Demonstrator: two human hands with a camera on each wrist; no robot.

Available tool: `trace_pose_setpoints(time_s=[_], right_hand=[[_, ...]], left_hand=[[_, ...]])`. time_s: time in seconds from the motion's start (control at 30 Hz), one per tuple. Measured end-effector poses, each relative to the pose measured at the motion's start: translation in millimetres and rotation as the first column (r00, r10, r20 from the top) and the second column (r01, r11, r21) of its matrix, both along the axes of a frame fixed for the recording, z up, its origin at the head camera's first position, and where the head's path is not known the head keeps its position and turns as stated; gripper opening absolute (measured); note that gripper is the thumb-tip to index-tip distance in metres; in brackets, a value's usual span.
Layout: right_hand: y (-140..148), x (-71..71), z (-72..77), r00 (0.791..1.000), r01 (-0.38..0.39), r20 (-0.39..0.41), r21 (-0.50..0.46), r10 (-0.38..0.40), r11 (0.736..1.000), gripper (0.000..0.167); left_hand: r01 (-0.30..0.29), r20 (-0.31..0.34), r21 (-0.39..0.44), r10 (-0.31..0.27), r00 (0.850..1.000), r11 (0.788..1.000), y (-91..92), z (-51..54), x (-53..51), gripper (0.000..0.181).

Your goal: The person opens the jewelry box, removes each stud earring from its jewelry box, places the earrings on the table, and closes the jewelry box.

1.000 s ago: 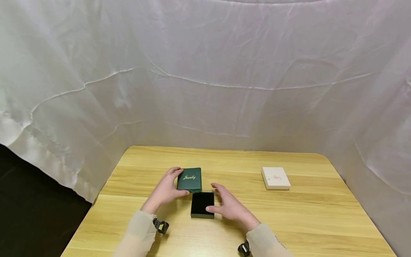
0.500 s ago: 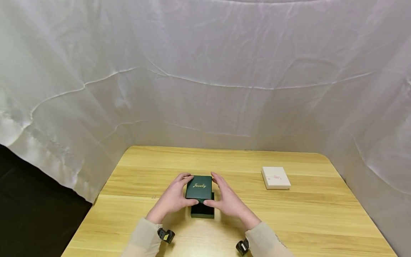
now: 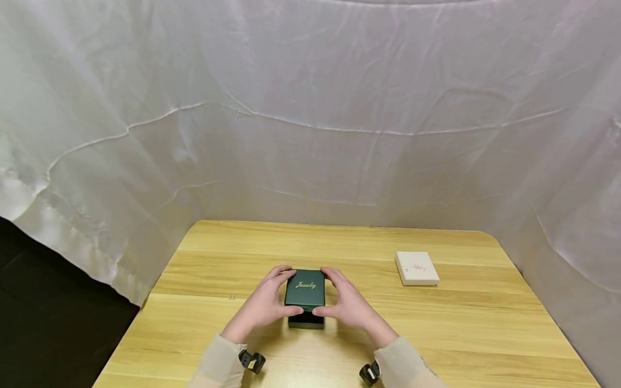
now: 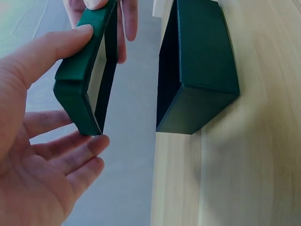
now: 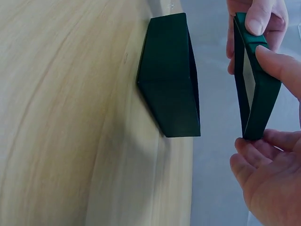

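At lower centre, the left hand (image 3: 264, 304) and right hand (image 3: 350, 307) grip a dark-green rectangular lid (image 3: 305, 294), not yet on the open dark-green box (image 3: 305, 325).

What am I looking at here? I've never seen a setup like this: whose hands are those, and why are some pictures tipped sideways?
No machine is doing the handling: these are a person's bare left hand and right hand. The wide picture comes from a camera worn on the head, looking forward and down. The two close ones come from cameras on the wrists, so the table looks tipped there.

On the wooden table stands an open dark green box base; farther off to the right lies a white box. The fingers of both hands hold a green lid marked "Jewelry". The wrist views show a gap between lid and base, so the lid is not on yet.
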State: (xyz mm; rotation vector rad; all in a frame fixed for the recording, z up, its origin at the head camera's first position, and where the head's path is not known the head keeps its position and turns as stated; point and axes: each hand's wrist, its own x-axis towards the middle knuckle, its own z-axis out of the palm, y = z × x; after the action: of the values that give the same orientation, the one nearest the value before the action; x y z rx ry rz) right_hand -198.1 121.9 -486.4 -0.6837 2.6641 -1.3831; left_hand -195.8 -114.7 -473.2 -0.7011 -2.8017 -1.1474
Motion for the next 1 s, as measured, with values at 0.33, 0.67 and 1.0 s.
trace_pose_setpoints(time_s=[0.33, 0.67, 1.0], right_hand=[[3.8, 1.9, -5.5, 1.000, -0.018, 0.019, -0.026, 0.018, 0.999, 0.094], [2.5, 5.1, -15.5, 0.999, -0.019, 0.047, -0.004, 0.020, 1.000, 0.095], [0.9, 8.3, -23.8, 0.999, 0.005, 0.049, 0.030, -0.007, 1.000, 0.095]], left_hand=[[0.031, 0.023, 0.028, -0.032, 0.999, 0.999, -6.5, -6.4, 3.4, 0.081], [0.026, 0.062, 0.042, -0.028, 0.998, 0.999, -10.0, -22.3, 5.6, 0.087], [0.029, 0.085, 0.046, -0.033, 0.996, 0.999, -10.1, -30.8, 7.4, 0.089]])
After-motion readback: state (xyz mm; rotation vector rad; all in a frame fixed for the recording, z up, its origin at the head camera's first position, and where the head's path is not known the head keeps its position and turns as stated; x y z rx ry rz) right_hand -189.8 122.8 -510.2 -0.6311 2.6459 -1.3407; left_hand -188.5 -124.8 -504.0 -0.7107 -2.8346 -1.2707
